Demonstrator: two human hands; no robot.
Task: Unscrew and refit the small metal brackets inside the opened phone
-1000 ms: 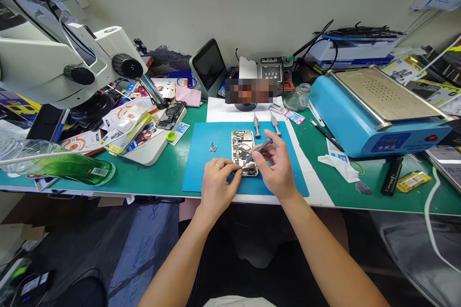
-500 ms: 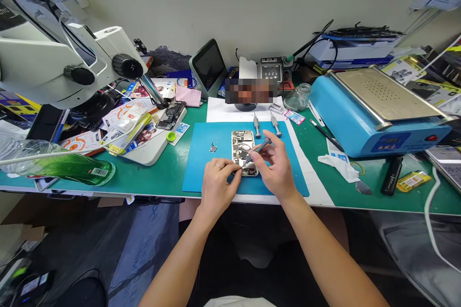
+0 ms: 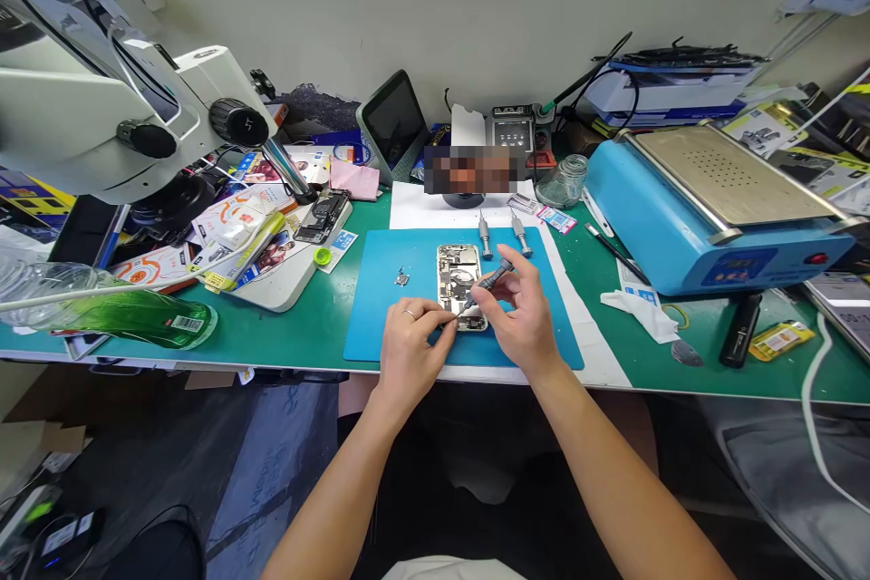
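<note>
An opened phone (image 3: 449,267) with its inner parts bare lies on a blue mat (image 3: 381,326). My right hand (image 3: 522,313) grips a grey precision screwdriver (image 3: 498,273), slanted down to the left with its tip over the phone's lower part. At the phone's lower left edge is my left hand (image 3: 411,344), thumb and forefinger pinched together close to the screwdriver tip. Whatever sits in that pinch is too small to make out. A small metal phone part (image 3: 402,277) rests on the mat to the left. Two more screwdrivers, a left one (image 3: 485,237) and a right one (image 3: 521,234), lie beyond the phone.
A microscope (image 3: 169,131) overhangs the left side, above papers and another opened phone (image 3: 324,216). A green bottle (image 3: 149,313) lies at the left front. On the right stand a blue heating plate machine (image 3: 693,236) and a glass jar (image 3: 564,183). A small screen (image 3: 394,122) is behind.
Both hands and the screwdriver hold nearly the same place over the phone. Only a very slight shift of the camera shows.
</note>
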